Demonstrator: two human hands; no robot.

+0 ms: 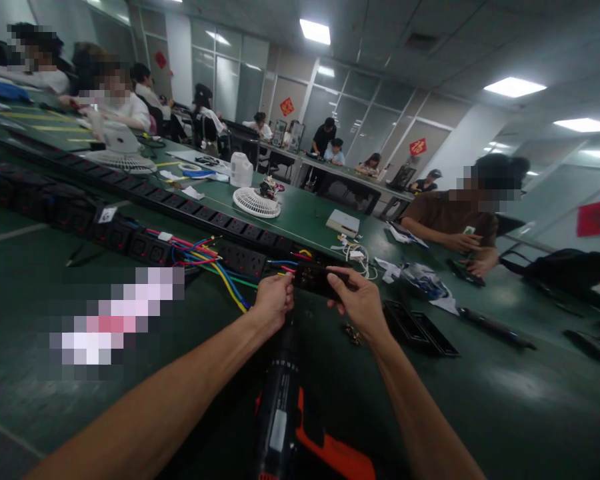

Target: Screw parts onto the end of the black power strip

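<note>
In the middle of the head view, my right hand (357, 297) is closed on a black rectangular socket module (314, 280), thumb on top and fingers beneath. My left hand (275, 297) is a closed fist at the module's left end; what lies in its fingers is hidden. Red, blue and yellow wires (285, 265) run close behind it. To the left, a thick bunch of coloured wires (200, 253) comes out of a black power strip (150, 247). A black and orange cordless drill (280, 400) lies below my hands, its chuck pointing towards them.
Small brass-coloured parts (353, 335) and black plastic trays (420, 327) lie to the right. Further back are a long socket strip (205, 213), a white fan grille (257, 202), a white jug (241, 169) and a white cable (360, 259). A co-worker (450, 220) sits at right.
</note>
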